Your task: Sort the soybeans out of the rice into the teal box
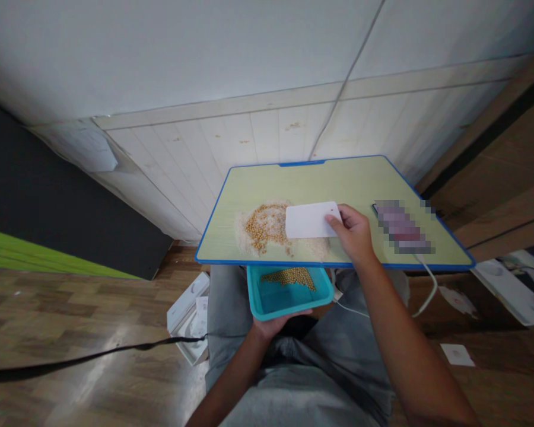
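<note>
My right hand [355,230] is closed on one end of a white card [310,220], thumb on top. The card is tilted over the right side of a pile of soybeans [260,228] mixed with rice [244,232]. A smaller patch of rice [317,247] lies just below the card. Under the table's front edge, my left hand [273,324] holds a turquoise plastic basket [258,311] from below, its fingers mostly hidden. Soybeans [293,276] lie inside the basket toward its far side.
The small folding table [347,178] has a blue rim. A blurred-out phone [403,228] lies at its right, with a white cable [431,293] running off the edge. An open white box [191,320] is on the floor at left. A cardboard surface [485,172] stands at right.
</note>
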A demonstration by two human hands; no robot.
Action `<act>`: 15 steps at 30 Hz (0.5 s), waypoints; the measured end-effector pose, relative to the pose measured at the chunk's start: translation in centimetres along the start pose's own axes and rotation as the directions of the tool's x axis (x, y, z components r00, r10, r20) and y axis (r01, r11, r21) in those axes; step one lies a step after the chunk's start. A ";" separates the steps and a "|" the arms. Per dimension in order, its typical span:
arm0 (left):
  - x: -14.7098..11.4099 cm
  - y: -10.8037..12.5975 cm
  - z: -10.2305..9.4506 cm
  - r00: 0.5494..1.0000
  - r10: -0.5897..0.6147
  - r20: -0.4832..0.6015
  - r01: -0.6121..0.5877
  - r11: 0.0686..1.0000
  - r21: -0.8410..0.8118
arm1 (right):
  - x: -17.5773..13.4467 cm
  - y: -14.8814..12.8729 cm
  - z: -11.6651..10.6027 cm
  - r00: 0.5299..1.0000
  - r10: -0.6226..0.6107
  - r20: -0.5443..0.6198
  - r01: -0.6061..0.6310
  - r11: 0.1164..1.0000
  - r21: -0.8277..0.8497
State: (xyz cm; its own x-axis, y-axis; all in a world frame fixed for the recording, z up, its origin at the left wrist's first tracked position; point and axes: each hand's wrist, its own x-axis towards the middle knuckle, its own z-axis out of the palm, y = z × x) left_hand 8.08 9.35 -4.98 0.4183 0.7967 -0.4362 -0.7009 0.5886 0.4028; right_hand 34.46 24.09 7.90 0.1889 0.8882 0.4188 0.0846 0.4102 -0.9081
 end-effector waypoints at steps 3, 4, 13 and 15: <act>0.2 -0.2 -0.7 1.000 0.006 0.009 -0.006 1.000 0.007 | 0.1 0.1 0.0 1.000 -0.001 0.000 0.001 1.000 -0.004; 0.3 -0.3 -1.1 1.000 0.006 0.012 -0.006 1.000 0.002 | 0.0 0.1 0.0 1.000 0.004 0.009 -0.004 1.000 0.001; 1.2 -0.6 -4.0 0.994 -0.027 0.109 0.039 0.993 -0.110 | 0.0 0.2 0.1 1.000 0.016 -0.016 -0.016 1.000 0.026; 1.3 -0.7 -4.1 0.993 -0.032 0.117 0.046 0.992 -0.118 | 0.0 0.2 0.1 1.000 0.016 0.013 -0.016 1.000 0.019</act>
State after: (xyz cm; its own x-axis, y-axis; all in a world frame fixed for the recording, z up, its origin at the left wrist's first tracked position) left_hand 6.77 9.42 -9.11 0.5054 0.7878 -0.3521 -0.7442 0.6045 0.2843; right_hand 34.39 24.20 7.68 0.1779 0.8973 0.4041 0.0625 0.3995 -0.9146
